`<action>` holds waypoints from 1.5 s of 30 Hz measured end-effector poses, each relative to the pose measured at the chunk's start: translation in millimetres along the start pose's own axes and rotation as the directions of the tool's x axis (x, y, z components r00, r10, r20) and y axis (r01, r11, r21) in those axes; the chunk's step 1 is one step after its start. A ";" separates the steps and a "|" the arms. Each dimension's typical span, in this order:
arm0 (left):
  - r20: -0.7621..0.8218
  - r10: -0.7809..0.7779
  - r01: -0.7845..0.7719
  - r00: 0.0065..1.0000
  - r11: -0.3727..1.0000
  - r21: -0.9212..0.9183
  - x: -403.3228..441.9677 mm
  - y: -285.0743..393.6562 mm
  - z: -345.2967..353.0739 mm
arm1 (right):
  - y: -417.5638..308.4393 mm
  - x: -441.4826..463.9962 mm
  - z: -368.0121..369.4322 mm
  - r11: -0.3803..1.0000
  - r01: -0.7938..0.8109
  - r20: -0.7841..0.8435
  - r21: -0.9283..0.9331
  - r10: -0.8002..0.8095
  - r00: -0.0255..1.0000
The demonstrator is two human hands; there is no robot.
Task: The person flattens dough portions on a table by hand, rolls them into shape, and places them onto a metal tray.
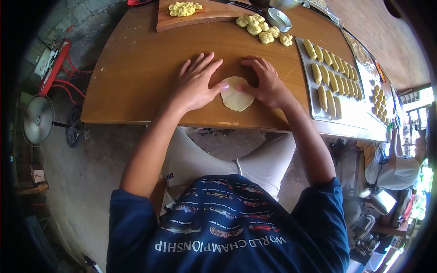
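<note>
A flat round of dough (237,99) lies on the wooden table near its front edge. My left hand (196,83) rests at its left side, fingers spread, with the thumb touching the dough's upper left edge. On the other side is my right hand (267,82), its thumb laid on the dough's upper right part and its fingers stretched out and slightly bent over the table. Neither hand grips anything. Beyond the hands sit several dough lumps (255,27), beside a round metal ring or tin (279,20).
A wooden board (200,19) at the back bears a yellow mass (183,8) and a knife (239,4). To the right, a tray (309,86) holds rows of elongated dough rolls; small round pieces (378,102) lie beyond. A fan (38,119) stands left. Another person (400,170) is at far right.
</note>
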State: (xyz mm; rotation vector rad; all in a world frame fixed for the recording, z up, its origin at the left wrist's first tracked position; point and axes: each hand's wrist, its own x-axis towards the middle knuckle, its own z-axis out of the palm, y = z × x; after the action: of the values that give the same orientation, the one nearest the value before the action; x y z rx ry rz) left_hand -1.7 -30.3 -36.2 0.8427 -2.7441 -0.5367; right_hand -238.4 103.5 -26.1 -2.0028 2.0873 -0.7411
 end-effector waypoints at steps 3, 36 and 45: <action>-0.016 0.011 -0.010 1.000 0.999 0.031 3.5 1.1 -2.1 | 0.3 9.4 -4.4 0.980 -0.112 0.081 0.166 0.100 0.992; 0.225 -0.041 0.043 0.973 0.999 -0.002 47.6 10.5 -23.3 | 9.8 10.4 -0.4 0.948 -0.097 0.035 0.304 0.091 0.995; 0.256 -0.064 0.067 0.965 0.998 -0.005 56.1 14.2 -27.3 | 6.2 10.8 -0.3 0.978 -0.088 0.020 0.187 0.086 0.996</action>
State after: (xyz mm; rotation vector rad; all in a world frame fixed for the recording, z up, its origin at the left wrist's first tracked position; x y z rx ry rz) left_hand -45.8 -59.3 0.0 0.9224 -2.9472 -0.7232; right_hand -245.1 92.9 -26.2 -1.8005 2.0012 -0.8729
